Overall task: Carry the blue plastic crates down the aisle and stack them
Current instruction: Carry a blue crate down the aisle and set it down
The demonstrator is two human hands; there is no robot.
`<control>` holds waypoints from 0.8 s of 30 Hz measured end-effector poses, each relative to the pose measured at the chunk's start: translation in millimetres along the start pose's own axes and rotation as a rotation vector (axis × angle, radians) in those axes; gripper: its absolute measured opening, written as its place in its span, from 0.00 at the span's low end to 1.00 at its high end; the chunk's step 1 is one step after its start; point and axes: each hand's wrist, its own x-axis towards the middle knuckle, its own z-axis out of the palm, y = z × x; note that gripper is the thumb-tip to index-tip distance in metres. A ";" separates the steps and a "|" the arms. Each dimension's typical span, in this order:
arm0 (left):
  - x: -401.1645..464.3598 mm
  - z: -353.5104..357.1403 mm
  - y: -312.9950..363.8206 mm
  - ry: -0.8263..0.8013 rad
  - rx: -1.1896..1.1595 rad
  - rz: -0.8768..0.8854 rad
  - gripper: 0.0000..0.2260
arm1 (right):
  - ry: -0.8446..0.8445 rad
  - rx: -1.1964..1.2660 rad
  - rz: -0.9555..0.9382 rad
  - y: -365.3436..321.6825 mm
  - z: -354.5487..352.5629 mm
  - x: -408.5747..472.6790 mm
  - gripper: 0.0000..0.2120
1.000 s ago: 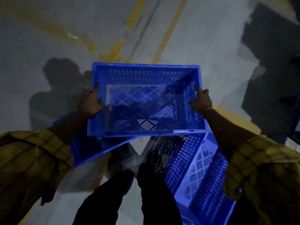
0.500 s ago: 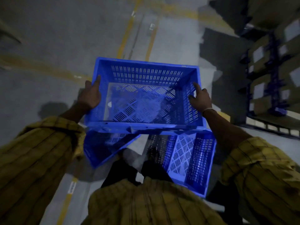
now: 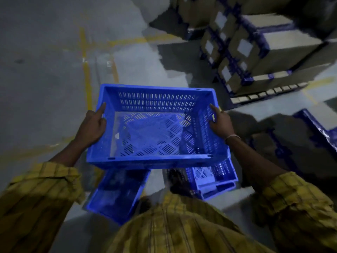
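Seen from above in dim light, a yellow checked shirt (image 3: 175, 227) fills the bottom of the frame, with its rolled sleeves at the lower left and lower right. Just above it, two more blue crates hang or lie below the carried one: a dark crate (image 3: 116, 194) tilted at lower centre-left and a slotted crate (image 3: 215, 178) at lower centre-right; whether they touch the floor cannot be told. In the middle of the frame an empty blue plastic crate (image 3: 155, 99) is held level, open side up, its slotted base and walls showing. The left hand (image 3: 93, 126) is closed on the crate's left rim, forefinger stretched along the edge. The right hand (image 3: 220, 123), with a thin bracelet (image 3: 232, 136) at the wrist, grips the right wall, fingers curled inside. Beyond the crate lies a grey concrete floor (image 3: 45, 70) marked with yellow lines (image 3: 87, 83). In the upper right, blurred stacks of cardboard boxes (image 3: 259, 50) bound with blue strapping stand on pallets.
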 end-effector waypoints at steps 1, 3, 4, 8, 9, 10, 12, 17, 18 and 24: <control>0.2 -1.1 6.1 -0.007 0.007 0.028 0.27 | 0.017 0.002 0.040 4.3 -3.5 -18.7 0.34; -1.6 -0.4 19.9 -0.031 0.010 0.082 0.27 | 0.068 0.008 0.097 12.3 -9.1 -57.2 0.35; -3.7 1.2 27.7 -0.051 0.014 0.108 0.27 | 0.098 0.026 0.129 16.8 -12.1 -77.4 0.35; -12.8 15.9 68.9 -0.117 0.014 0.222 0.27 | 0.181 0.048 0.272 44.2 -24.7 -157.4 0.35; -15.8 21.8 79.8 -0.131 0.008 0.250 0.27 | 0.199 0.055 0.308 52.1 -28.2 -177.6 0.35; -18.5 28.5 90.2 -0.150 0.000 0.282 0.27 | 0.221 0.066 0.339 60.4 -31.5 -198.6 0.35; -24.2 42.6 114.7 -0.188 -0.014 0.357 0.28 | 0.267 0.079 0.395 77.6 -38.9 -241.5 0.34; -54.9 77.5 198.0 -0.287 -0.043 0.484 0.30 | 0.383 0.090 0.585 124.5 -52.6 -359.6 0.35; -62.8 85.6 216.1 -0.307 -0.048 0.524 0.30 | 0.404 0.091 0.630 132.4 -55.1 -386.3 0.34; -137.6 145.9 324.3 -0.390 -0.082 0.767 0.30 | 0.538 0.113 0.806 167.9 -71.5 -559.5 0.35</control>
